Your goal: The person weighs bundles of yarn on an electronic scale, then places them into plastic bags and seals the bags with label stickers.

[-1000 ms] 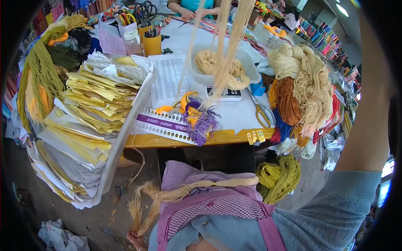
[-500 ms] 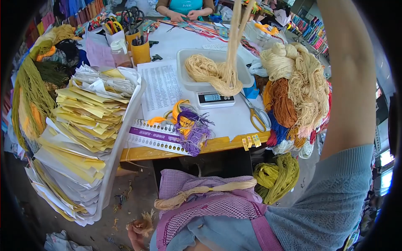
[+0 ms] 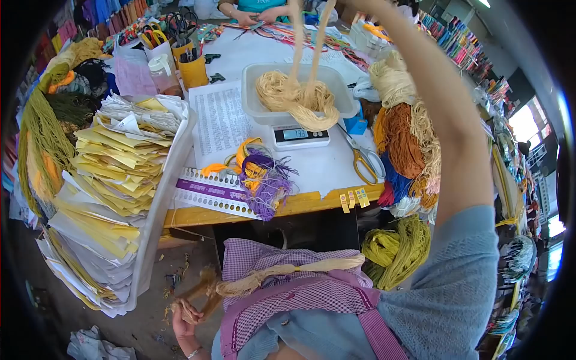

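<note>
My left hand (image 3: 187, 313), low at the left, is closed around the end of a beige thread bundle. Along my lap, over the checked purple apron (image 3: 252, 255), lies a pale tied hank (image 3: 318, 264). My right forearm (image 3: 414, 54) reaches up to the top edge, and the hand itself is outside the picture. Two raised strands of cream yarn run up near it from the pile (image 3: 279, 90) in a clear plastic tray (image 3: 249, 108). The tray sits on a digital scale (image 3: 302, 137) with a lit display; one loop hangs over its front rim.
Stacked papers (image 3: 120, 162) fill a bin at the left. Scissors (image 3: 363, 162), a purple-orange thread bundle (image 3: 261, 180) and a printed sheet (image 3: 219, 123) lie on the table. Coloured hanks (image 3: 399, 138) hang at the right. Across the table are another person's hands (image 3: 258, 17).
My right arm has swung left, and the raised yarn has spread into two separate strands. My left hand has moved slightly up and left, with more of the beige thread showing.
</note>
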The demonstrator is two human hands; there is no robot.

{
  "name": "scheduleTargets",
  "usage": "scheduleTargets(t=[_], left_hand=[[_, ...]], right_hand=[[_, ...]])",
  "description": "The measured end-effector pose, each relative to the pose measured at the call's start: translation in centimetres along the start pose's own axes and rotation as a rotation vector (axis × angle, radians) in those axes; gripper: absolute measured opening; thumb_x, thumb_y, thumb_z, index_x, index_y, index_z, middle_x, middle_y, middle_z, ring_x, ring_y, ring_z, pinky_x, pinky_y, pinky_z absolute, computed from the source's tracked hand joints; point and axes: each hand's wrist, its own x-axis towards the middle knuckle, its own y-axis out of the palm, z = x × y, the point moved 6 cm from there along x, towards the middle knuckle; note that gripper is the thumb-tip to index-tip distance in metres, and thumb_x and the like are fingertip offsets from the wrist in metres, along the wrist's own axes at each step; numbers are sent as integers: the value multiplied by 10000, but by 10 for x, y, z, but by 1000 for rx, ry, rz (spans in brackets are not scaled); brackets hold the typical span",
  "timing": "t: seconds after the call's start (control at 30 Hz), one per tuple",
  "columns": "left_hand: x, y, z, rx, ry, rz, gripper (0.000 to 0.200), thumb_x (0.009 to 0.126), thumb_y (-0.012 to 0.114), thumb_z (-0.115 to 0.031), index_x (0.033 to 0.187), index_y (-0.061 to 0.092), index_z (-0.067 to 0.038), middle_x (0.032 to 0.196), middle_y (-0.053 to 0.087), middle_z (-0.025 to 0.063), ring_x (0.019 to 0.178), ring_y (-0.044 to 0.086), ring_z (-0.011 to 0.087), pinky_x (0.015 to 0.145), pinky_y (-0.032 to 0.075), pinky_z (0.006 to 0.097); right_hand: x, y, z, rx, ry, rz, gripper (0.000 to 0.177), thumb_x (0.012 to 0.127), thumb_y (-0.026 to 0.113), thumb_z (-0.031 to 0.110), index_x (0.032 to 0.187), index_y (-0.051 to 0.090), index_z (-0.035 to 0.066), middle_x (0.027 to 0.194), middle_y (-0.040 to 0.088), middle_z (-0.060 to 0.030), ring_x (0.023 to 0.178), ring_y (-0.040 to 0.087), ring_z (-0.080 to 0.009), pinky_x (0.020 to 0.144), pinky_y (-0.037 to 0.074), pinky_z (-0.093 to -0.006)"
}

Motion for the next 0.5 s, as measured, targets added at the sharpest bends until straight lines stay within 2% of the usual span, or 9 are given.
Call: scheduleTargets(t=[0.07, 0.1, 0.17, 0.23, 0.27, 0.37, 0.4, 0.47, 0.5], left_hand=[[-1, -2, -4, -57, 57, 181, 403, 980, 490, -357, 1249, 516, -60, 790, 648, 149, 517, 579, 207, 516, 548, 399], [-8, 55, -24, -73, 189, 325, 529, 991, 463, -352, 1444, 341, -107, 809, 642, 175, 501, 578, 214, 475, 540, 390], [-13, 97, -38, -30, 190, 407, 543, 997, 449, -351, 1471, 293, -135, 827, 644, 184, 495, 577, 216, 471, 542, 383], [-8, 112, -40, 75, 173, 436, 526, 1011, 421, -338, 1481, 286, -144, 842, 647, 189, 485, 574, 214, 471, 546, 373], [-3, 112, -39, 139, 148, 377, 495, 1018, 406, -327, 1464, 326, -125, 838, 648, 185, 482, 572, 211, 475, 550, 370], [9, 149, -47, -54, 123, 248, 421, 1028, 384, -318, 1326, 494, -42, 897, 665, 242, 658, 673, 267, 608, 590, 437], [8, 173, -52, -159, 126, 342, 465, 1034, 353, -344, 1392, 419, -56, 1021, 663, 212, 867, 681, 266, 763, 590, 449], [2, 236, -66, -221, 250, 426, 474, 1042, 344, -313, 1441, 359, -59, 1273, 576, 196, 1108, 620, 247, 864, 561, 385], [-2, 260, -69, -278, 216, 303, 508, 1041, 327, -332, 1475, 269, -74, 1380, 453, 202, 1141, 596, 264, 930, 523, 391]], right_hand=[[-71, 38, 28, -208, -132, 100, 215, 903, 616, 308, 949, 636, 99, 643, 610, -47, 580, 590, -142, 546, 457, -302], [-111, 37, 65, -200, -209, -55, 170, 868, 657, 239, 978, 603, 120, 669, 613, -53, 605, 617, -201, 554, 480, -343], [-162, 52, 76, -110, 33, 64, 234, 839, 689, 197, 1023, 578, 105, 711, 621, -57, 667, 622, -236, 656, 480, -360], [-208, 51, 106, -68, 47, 140, 321, 811, 677, 193, 1072, 524, 85, 793, 633, -73, 826, 614, -298, 893, 376, -433], [-227, 45, 121, -57, 34, 126, 353, 802, 687, 179, 1091, 515, 74, 818, 639, -78, 855, 611, -303, 907, 376, -431], [-271, 24, 160, -61, 40, 61, 412, 782, 716, 148, 1130, 515, 58, 907, 641, -99, 969, 573, -326, 935, 381, -423], [-282, 15, 173, -79, 54, 8, 439, 772, 737, 130, 1149, 526, 52, 970, 637, -114, 1054, 538, -343, 949, 386, -418], [-300, 6, 202, -15, 87, 2, 440, 772, 736, 115, 1157, 533, 48, 978, 637, -123, 1028, 554, -338, 931, 407, -405], [-310, 5, 217, 42, 117, -5, 441, 773, 736, 100, 1164, 540, 43, 986, 637, -132, 1002, 571, -333, 913, 429, -392]])
